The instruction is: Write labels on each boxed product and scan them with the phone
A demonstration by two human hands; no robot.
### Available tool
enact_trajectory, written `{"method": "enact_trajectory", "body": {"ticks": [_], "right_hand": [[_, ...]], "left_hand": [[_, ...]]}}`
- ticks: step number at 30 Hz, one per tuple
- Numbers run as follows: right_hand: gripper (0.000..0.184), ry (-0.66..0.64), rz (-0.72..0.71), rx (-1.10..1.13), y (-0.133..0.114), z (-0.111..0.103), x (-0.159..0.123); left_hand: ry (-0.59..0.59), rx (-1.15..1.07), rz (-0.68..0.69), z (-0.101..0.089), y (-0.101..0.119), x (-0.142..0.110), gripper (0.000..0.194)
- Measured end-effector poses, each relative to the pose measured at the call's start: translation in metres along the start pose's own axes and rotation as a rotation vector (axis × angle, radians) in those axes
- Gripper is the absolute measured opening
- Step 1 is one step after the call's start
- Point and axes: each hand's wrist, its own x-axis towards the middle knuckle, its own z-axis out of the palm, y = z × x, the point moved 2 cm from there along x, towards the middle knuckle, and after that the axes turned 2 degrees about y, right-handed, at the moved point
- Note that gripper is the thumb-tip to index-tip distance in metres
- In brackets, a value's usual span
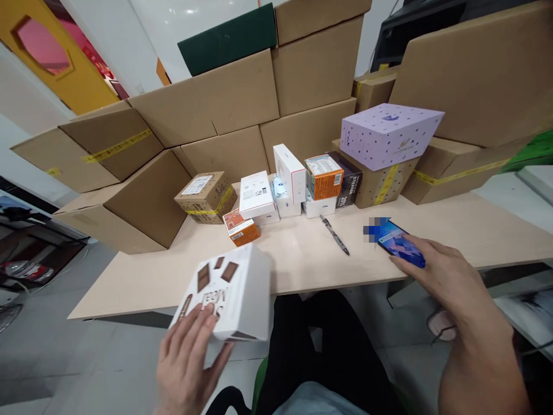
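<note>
My left hand (190,351) grips a white box (253,294) by its near end, the fingers over the top and the thumb underneath. Brown chocolate-like pieces and partly covered lettering are printed on its top. The box is tilted over the table's front edge. In my right hand (440,271) is a smartphone (401,245), pinched at its near end, its lit screen facing up above the table. Between the two hands a dark patterned pen (334,235) lies on the tabletop.
Small boxes line the back: a taped carton (207,199), an orange box (242,227), white boxes (289,173), another orange box (325,176) and a dark box (349,178). A purple box (391,135) rests on a carton. Large cardboard boxes (207,104) wall off the table (298,259).
</note>
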Motion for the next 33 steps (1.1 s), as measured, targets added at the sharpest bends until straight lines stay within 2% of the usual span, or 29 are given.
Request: {"method": "enact_trajectory", "body": {"ticks": [2,4,8,12,16,19,22,27,28,30,33], "right_hand": [[0.050,-0.082,-0.032,-0.001,0.002,0.003,0.002],[0.050,-0.122,-0.064,-0.025,0.004,0.007,0.004],[0.052,-0.090,-0.084,-0.108,0.004,0.009,0.004],[0.055,0.111,-0.124,-0.123,-0.008,-0.001,-0.001],[0.048,0.313,-0.204,0.060,-0.035,-0.013,-0.007],[0.038,0.359,-0.263,0.208,-0.061,-0.015,-0.012],[0.027,0.338,-0.328,0.349,-0.089,-0.011,-0.016],[0.015,0.393,-0.349,0.579,-0.134,0.002,-0.024],[0.014,0.397,-0.350,0.619,-0.141,0.006,-0.026],[0.014,0.377,-0.365,0.667,-0.153,0.016,-0.028],[0.015,0.329,-0.387,0.675,-0.161,0.027,-0.032]], "left_hand": [[-0.010,0.141,-0.015,0.000,-0.025,-0.008,0.087],[-0.059,0.227,-0.048,0.009,-0.052,-0.015,0.084],[-0.165,0.294,-0.108,0.043,-0.104,-0.020,0.076],[-0.225,0.225,-0.144,0.084,-0.145,-0.013,0.062],[-0.217,0.127,-0.210,0.114,-0.164,0.001,0.056],[-0.255,0.087,-0.249,0.126,-0.164,0.013,0.052],[-0.267,0.016,-0.266,0.129,-0.150,0.026,0.051],[-0.020,-0.139,-0.385,0.125,-0.102,0.053,0.046],[-0.002,-0.163,-0.392,0.126,-0.092,0.060,0.044],[-0.046,-0.202,-0.382,0.132,-0.074,0.075,0.049],[-0.066,-0.179,-0.362,0.147,-0.058,0.101,0.065]]}}
